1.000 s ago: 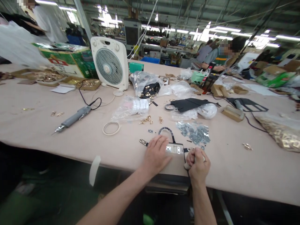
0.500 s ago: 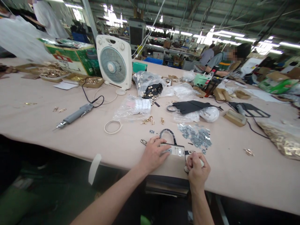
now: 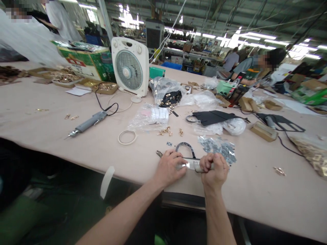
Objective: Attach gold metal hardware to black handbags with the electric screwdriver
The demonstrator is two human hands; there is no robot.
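Bag [image 3: 191, 182] lies on the near side of the metal plates [image 3: 224, 150], its curved handle [image 3: 185, 143] just left of them. Judged light, stiff-bodied, smooth enough to slide — best held by its side edges. Left hand [image 3: 169, 168]: fingers spread, resting on the bag beside its bright strip [image 3: 187, 165]. Right hand [image 3: 215, 168]: clenched round a pale cylinder [image 3: 198, 167] — at the bag's right end, nearside of the plates.

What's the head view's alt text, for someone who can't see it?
The left hand rests on a bag with an arched handle at a table edge; the right hand grips a pale cylinder over it. Around them: metal plates, a grey corded tool, a white fan.
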